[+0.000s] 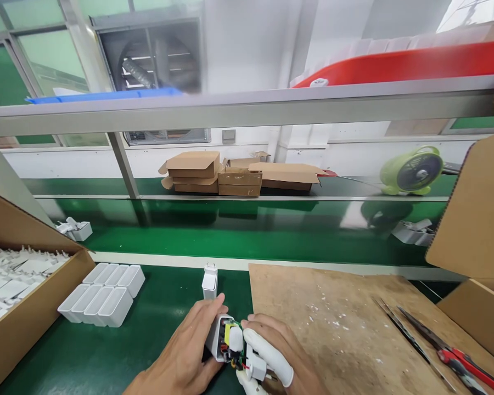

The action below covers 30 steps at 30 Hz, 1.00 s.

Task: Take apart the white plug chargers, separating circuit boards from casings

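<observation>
The left hand (185, 345) and right hand (291, 344), with the open housing (213, 343) and circuit board (234, 339) between them, block the middle of the near edge of the desk (162, 304). Left of them, a passable lane runs to the far edge, flanked by white cases (102, 299) and the left carton (45, 307). Straight ahead, a white adapter (209, 281) stands near the far edge. The wooden board (325, 312) leaves room across its left half; tweezers (420, 353), pliers (449, 356) and the right carton (475, 307) obstruct its right side. Higher up, a shelf beam (247, 113) spans the width.
</observation>
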Available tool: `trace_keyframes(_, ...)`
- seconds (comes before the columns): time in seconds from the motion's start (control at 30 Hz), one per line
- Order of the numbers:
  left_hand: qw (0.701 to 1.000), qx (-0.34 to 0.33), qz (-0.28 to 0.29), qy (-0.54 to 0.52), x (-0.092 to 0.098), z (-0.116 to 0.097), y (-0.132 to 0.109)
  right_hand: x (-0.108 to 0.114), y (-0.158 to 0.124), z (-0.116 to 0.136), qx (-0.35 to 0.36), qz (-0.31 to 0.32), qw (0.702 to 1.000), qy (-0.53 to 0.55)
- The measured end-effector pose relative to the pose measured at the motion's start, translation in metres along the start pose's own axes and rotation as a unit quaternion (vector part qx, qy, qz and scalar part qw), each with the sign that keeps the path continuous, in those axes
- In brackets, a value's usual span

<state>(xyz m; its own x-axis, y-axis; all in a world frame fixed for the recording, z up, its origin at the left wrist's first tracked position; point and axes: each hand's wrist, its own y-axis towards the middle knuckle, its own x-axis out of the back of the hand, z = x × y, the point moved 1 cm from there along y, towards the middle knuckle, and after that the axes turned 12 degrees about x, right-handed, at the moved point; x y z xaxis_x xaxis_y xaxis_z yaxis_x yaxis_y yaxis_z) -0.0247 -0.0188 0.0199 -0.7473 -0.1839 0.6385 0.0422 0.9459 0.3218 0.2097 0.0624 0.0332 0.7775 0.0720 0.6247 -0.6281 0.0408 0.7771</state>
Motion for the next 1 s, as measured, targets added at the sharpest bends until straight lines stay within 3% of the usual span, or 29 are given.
trace_keyframes(0.1,1.000,0.000,-0.006,0.003,0.000,0.000,0.000,0.001,0.003,0.002,0.001,-0.007,1.000,-0.008)
trace_keyframes(0.33,1.000,-0.018,-0.017,-0.005,-0.001,0.000,0.000,0.002,0.011,0.008,-0.067,-0.002,0.998,-0.014)
trace_keyframes(0.63,1.000,-0.019,-0.013,-0.008,0.005,-0.008,0.001,-0.004,0.007,0.004,-0.070,-0.005,0.997,0.021)
trace_keyframes(0.83,0.999,-0.021,-0.027,0.007,-0.001,-0.014,0.000,-0.005,0.004,0.006,-0.085,0.026,0.996,0.032)
trace_keyframes(0.9,0.999,-0.013,-0.007,-0.032,-0.004,-0.015,-0.002,0.000,0.006,0.009,-0.087,0.028,0.993,0.071)
trace_keyframes(1.0,0.990,0.049,0.066,-0.110,-0.010,-0.012,-0.006,0.009,0.008,0.010,-0.137,0.023,0.981,0.134)
